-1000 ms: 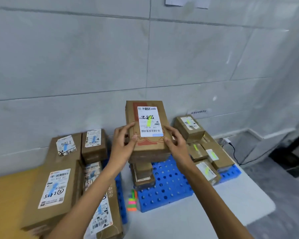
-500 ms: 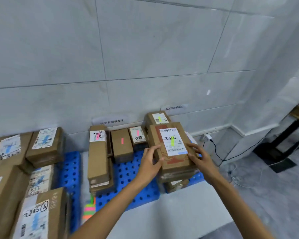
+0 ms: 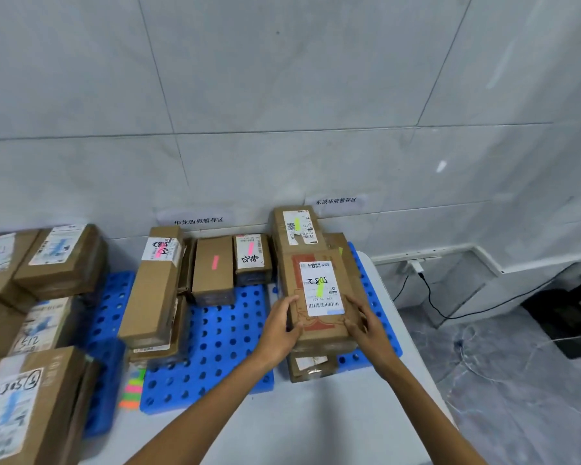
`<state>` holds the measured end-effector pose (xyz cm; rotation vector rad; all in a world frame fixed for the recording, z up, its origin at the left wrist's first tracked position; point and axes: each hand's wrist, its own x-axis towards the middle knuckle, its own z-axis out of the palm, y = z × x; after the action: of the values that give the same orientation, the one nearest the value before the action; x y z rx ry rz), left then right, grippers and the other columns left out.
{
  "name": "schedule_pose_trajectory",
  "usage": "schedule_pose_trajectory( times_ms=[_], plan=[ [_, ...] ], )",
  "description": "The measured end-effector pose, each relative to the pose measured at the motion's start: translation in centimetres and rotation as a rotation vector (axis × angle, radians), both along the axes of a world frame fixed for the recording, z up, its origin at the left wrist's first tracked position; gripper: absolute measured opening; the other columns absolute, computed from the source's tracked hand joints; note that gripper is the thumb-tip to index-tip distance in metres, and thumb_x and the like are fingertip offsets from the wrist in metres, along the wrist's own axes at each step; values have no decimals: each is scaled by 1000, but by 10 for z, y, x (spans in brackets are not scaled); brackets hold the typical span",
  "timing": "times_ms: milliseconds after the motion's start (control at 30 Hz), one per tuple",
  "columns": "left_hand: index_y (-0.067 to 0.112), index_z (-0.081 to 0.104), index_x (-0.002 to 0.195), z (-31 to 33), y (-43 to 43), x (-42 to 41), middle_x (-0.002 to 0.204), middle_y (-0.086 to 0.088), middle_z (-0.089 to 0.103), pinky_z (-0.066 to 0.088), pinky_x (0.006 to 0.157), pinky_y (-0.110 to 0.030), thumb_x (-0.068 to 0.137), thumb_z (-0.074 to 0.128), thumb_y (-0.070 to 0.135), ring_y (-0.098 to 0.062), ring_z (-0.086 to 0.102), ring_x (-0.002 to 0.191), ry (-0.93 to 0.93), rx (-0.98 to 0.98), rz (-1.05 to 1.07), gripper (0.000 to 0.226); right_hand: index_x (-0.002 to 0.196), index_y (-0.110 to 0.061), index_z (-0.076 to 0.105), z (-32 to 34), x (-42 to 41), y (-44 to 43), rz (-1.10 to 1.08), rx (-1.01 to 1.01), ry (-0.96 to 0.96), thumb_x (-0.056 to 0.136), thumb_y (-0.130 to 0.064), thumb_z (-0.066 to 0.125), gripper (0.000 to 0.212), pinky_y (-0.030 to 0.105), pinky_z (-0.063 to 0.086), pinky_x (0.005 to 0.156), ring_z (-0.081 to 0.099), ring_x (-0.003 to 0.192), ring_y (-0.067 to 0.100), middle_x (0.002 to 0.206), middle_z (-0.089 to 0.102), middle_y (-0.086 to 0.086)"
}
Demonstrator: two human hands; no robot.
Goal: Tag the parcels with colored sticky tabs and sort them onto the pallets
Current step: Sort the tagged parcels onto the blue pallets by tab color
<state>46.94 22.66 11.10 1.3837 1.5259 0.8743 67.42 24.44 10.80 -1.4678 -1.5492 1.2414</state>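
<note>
A: Now, hands?
B: Left hand (image 3: 280,325) and right hand (image 3: 366,325) each clasp a near corner of the parcel (image 3: 319,297), yellow-green tab (image 3: 320,289) on its label.
A: Parcel location?
B: Atop a stack of boxes on the right blue pallet (image 3: 376,297), on the table (image 3: 282,424). Tab pad (image 3: 131,391) lies beside the middle pallet (image 3: 215,347).

Big pale grey marble-look wall tiles (image 3: 282,78) fill the far side, thin grout lines running across them. Two white paper signs with black Chinese characters are stuck low on that wall: one far left of centre (image 3: 198,220), one further right (image 3: 336,200). Over on the right, a white plug (image 3: 416,266) sits in a low wall socket, and a thin black cable (image 3: 450,313) drops from it onto the grey marbled floor (image 3: 517,397). The white tabletop (image 3: 282,427) runs along the near edge.
</note>
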Motion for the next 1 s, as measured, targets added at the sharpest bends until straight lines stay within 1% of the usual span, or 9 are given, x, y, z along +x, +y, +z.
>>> schedule_pose_trajectory(
  times_ms=[67,133,300,400,533,667,767,867,1000],
  plan=[
    [27,36,134,-2,2,2,140,4,36,45,102,-34,91,56,12,-12,37,129,-6,-1,-2,49,131,-46,41,-5,5,4,17,38,-46,73,-66,55,63,43,50,97,46,125,13,136,45,-13],
    [28,34,135,-3,4,3,141,4,36,45,103,-36,92,56,15,-12,36,131,-10,-1,-18,50,134,-44,38,-4,6,7,32,58,-106,78,-63,51,61,44,47,99,43,128,14,139,42,-11],
    [25,29,142,3,6,-3,145,6,32,36,111,-36,94,53,20,-7,30,133,19,16,-43,54,138,-21,39,-5,1,12,-104,155,-429,94,-23,52,47,43,30,110,27,136,24,145,36,5],
    [24,29,142,8,0,-25,140,16,27,29,112,-28,96,50,23,-1,27,130,85,63,-35,51,133,-17,46,8,-14,10,-168,261,-570,93,-20,52,40,48,31,111,27,136,27,141,40,7],
    [25,33,141,24,-21,-96,139,13,33,28,106,-20,96,48,23,1,30,126,166,133,2,47,125,-15,52,45,-82,2,-78,423,-485,93,-16,52,32,40,35,106,40,124,25,128,49,6],
    [18,41,134,43,-63,-210,136,2,44,30,103,-18,95,50,18,-10,41,126,271,236,133,41,123,-20,52,65,-194,-23,199,528,-391,95,-30,45,31,31,36,103,42,120,14,119,52,-4],
    [16,44,133,62,-117,-308,132,4,47,30,99,-16,92,46,35,-6,42,122,386,298,253,45,122,-19,54,73,-291,-51,361,552,-317,95,-36,45,33,27,34,100,44,117,14,117,53,-4],
    [18,46,131,72,-178,-398,127,11,47,31,96,-16,87,37,50,-2,43,117,465,326,376,55,119,-22,56,75,-381,-84,478,562,-278,90,-51,32,47,25,35,95,49,110,14,113,56,-4],
    [21,46,131,70,-280,-528,133,2,49,31,98,-18,94,51,26,-11,45,121,580,244,551,38,116,-22,57,76,-513,-150,608,523,-156,94,-38,46,29,13,28,93,46,113,9,113,55,-7]
  ],
)
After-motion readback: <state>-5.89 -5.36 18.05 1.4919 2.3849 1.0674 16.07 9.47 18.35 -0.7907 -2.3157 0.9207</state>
